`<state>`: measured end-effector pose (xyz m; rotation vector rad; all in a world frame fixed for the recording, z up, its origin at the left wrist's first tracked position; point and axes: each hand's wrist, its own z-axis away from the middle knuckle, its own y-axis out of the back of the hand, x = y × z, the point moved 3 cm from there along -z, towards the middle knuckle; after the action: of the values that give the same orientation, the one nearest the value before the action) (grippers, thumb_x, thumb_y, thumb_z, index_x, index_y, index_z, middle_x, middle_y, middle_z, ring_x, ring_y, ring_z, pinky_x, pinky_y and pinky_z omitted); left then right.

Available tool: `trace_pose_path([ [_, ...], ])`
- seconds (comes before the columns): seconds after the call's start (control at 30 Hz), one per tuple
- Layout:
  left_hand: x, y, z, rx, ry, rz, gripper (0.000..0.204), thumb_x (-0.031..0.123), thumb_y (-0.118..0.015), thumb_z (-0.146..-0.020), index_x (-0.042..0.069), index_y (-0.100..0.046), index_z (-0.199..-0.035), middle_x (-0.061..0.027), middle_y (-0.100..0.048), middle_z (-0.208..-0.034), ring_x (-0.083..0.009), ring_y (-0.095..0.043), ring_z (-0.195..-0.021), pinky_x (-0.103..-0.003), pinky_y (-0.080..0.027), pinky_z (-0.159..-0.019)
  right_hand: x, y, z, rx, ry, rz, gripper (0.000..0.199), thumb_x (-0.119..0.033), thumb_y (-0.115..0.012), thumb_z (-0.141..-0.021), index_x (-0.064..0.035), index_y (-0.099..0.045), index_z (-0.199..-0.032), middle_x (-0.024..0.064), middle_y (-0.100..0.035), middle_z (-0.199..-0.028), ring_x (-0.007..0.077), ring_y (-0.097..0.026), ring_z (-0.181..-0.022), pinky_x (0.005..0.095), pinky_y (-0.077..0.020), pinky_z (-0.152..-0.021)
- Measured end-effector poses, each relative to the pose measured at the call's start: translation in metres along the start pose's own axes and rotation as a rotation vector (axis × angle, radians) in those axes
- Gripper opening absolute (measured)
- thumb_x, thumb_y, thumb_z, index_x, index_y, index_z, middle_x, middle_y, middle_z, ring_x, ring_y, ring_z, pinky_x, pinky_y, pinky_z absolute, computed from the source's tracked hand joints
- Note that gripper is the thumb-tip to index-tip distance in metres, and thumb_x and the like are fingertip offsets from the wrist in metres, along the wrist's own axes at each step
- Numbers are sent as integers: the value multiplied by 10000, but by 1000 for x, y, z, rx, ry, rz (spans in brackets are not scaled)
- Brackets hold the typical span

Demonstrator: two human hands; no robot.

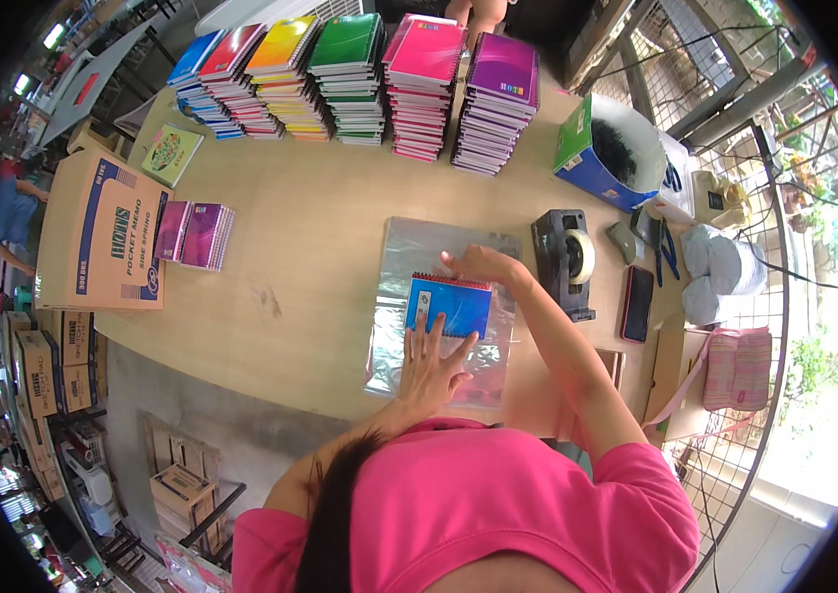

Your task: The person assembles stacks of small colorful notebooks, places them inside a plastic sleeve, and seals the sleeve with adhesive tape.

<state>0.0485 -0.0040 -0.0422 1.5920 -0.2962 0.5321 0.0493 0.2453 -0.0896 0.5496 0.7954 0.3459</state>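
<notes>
A stack of small spiral notebooks with a blue cover [458, 304] and a red edge at its far side lies on clear plastic sheets [394, 346] before me. How many are in the stack I cannot tell. My left hand [427, 371] rests flat on its near part, fingers spread. Just beyond the far edge, my right hand [485, 265] has its fingers curled over the plastic; whether they pinch anything is hidden. A black tape dispenser [562, 262] with a roll of tape stands to the right of that hand.
Tall piles of notebooks, among them a green pile [347, 74] and a purple pile [498, 99], line the far edge. A cardboard box [107, 232] and purple notebooks [203, 237] sit left. At right lie a phone [637, 303], pliers [667, 257] and a blue-green carton [587, 158].
</notes>
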Motion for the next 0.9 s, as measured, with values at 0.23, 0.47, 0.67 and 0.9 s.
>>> trace_pose_path([
  [0.23,4,7,8,-28,63,5,865,413,-745,-806,270,-308,-1539,-245,-228,-1522,-524,-128,-1439,-718,-198,-1081,11,-7,1,197,84,44,552,-554,-533,-918,-68,-780,-833,180,-704,-791,385,-675,-806,457,-534,-766],
  [0.47,2,1,9,-26,90,-20,880,429,-702,-841,148,-264,-1550,-197,-203,-1542,-489,-100,-1462,-728,-176,-1092,9,-3,16,940,408,245,44,-49,-674,-707,-92,-679,-713,64,-600,-883,330,-569,-871,470,-472,-744],
  [0.67,-1,-3,15,26,106,-31,863,424,-720,-824,171,-302,-1535,-190,-230,-1534,-468,-166,-1445,-768,-165,-1060,-7,25,19,660,434,66,223,-96,-713,-685,-109,-668,-904,41,-662,-946,310,-636,-924,452,-486,-808],
  [0.9,-2,-3,4,142,132,-43,837,414,-754,-791,279,-351,-1513,-192,-302,-1483,-427,-328,-1369,-792,-144,-1040,-8,72,-43,-142,161,4,239,-151,-796,-688,-66,-731,-901,53,-722,-786,159,-687,-724,321,-559,-624],
])
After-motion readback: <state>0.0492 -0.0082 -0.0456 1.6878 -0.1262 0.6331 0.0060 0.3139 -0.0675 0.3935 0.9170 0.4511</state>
